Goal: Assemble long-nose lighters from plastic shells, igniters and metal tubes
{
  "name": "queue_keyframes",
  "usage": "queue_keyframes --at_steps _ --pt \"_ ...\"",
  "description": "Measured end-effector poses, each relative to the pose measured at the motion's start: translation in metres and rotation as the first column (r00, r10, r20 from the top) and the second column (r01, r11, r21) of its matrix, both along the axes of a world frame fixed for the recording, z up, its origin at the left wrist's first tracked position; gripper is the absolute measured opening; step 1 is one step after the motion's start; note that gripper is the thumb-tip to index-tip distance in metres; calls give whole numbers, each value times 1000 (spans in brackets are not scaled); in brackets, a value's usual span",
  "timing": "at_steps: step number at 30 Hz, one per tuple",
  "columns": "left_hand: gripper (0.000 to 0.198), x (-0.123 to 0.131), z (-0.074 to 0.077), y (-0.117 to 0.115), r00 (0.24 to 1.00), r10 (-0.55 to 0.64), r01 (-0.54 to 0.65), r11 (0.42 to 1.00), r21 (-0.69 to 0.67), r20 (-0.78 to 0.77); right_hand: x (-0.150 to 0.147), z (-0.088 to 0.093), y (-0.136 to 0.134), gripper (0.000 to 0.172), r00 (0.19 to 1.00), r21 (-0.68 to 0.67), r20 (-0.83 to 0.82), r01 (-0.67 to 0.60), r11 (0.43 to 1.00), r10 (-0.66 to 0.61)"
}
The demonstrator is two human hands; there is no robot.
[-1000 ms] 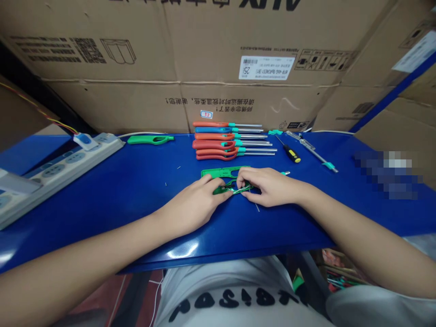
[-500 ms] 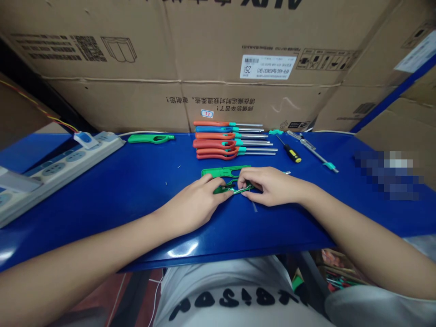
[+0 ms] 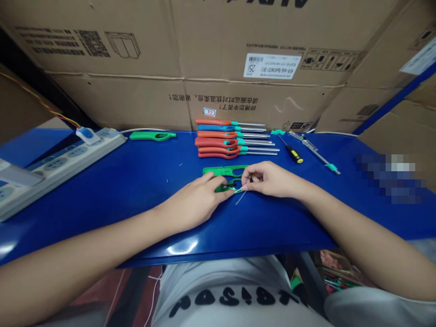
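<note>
Near the middle of the blue table, my left hand grips a green handle shell between thumb and fingers. Small dark and metallic parts show inside that shell. My right hand is just to the right, its thumb and fingertips pinched at the shell's right end. A thin clear strip sticks out below these fingertips. What exactly the right fingers hold is too small to tell. Directly behind both hands lies another green shell half, flat on the table.
Several orange, red and blue lighters lie stacked behind the hands. Right of them are a black-yellow screwdriver and a metal rod assembly. A green handle and power strip are at left. A cardboard wall stands behind.
My right hand has lifted slightly, its fingers closer together. The thin strip below it now slants down to the left instead of the right. My left hand keeps its grip.
</note>
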State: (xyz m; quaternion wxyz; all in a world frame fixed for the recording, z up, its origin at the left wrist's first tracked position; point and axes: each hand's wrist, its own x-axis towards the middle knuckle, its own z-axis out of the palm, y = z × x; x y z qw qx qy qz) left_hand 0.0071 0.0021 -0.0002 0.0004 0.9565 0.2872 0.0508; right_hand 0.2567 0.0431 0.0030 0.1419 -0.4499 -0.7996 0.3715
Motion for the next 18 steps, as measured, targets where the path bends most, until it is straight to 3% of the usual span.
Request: queue_keyframes --at_steps 4,11,18 --pt "48 0 -1 1 1000 -2 2 1000 4 -5 1 0 2 25 999 -98 -44 -13 995 9" --pt "46 0 -1 1 1000 -7 7 1000 6 8 3 1 -1 16 996 144 -7 -82 986 84" --pt "45 0 -1 1 1000 -14 13 1000 14 22 9 8 -3 12 976 176 42 -219 960 215"
